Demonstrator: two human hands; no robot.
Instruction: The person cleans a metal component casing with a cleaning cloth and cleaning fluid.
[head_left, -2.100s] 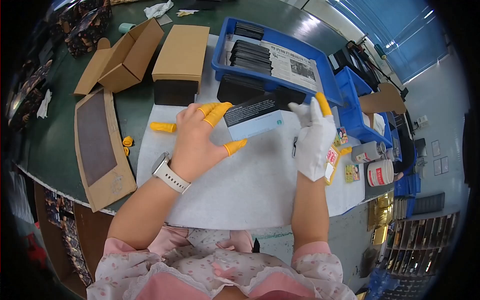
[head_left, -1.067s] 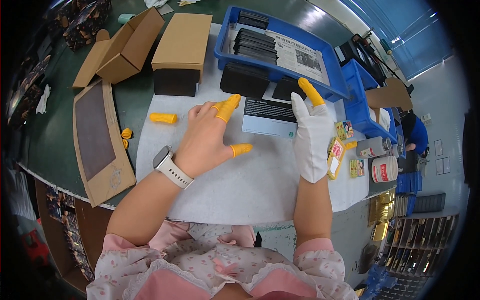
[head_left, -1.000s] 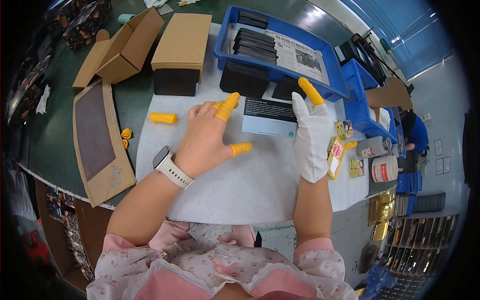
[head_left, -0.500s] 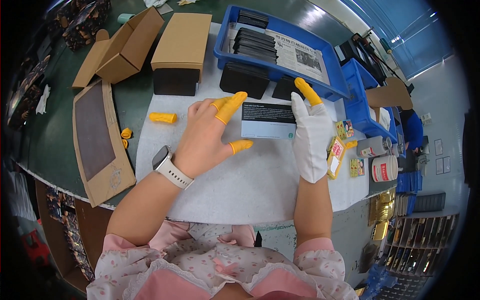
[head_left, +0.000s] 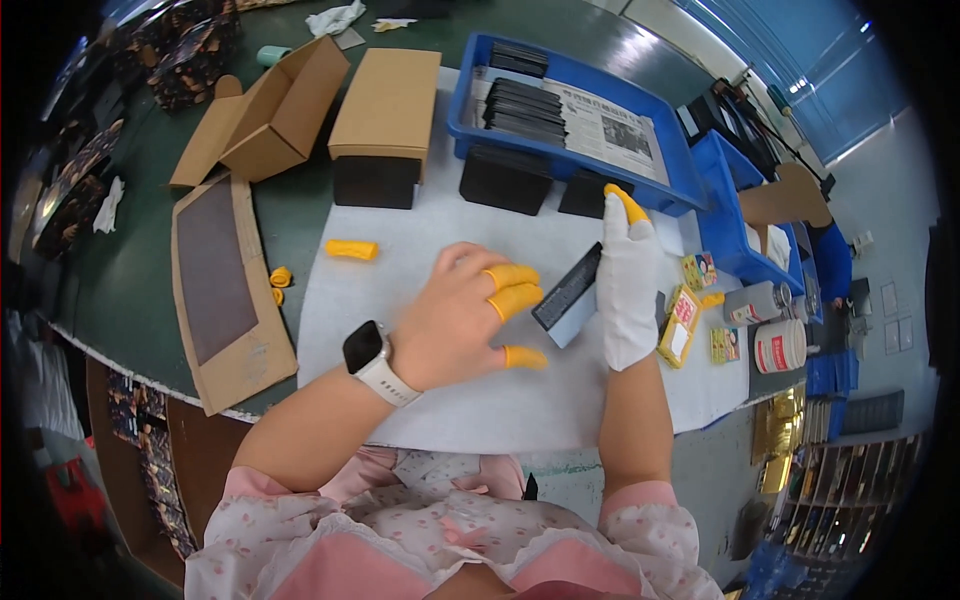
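Observation:
A black and pale blue card (head_left: 570,300) is tilted over the white mat, its right side at the palm of my right hand (head_left: 630,290). That hand wears a white glove with a yellow finger cot on one finger, and it is closed on the card. My left hand (head_left: 450,315), slightly blurred, has yellow finger cots on its thumb and two fingers. Its thumb and fingers are spread, just left of the card and apart from it. Behind both hands stand stacks of black cards (head_left: 505,180) against a blue tray (head_left: 680,200).
A brown cardboard box (head_left: 385,100) with black cards before it stands at back left, beside an open carton (head_left: 285,110). A loose yellow finger cot roll (head_left: 351,249) lies on the mat. Small yellow boxes (head_left: 681,325), a bottle (head_left: 752,302) and a white tub (head_left: 780,346) are at right.
The card has turned from flat and facing me to steeply tilted in my right hand. My left hand has moved right and down. The whole view has shifted slightly.

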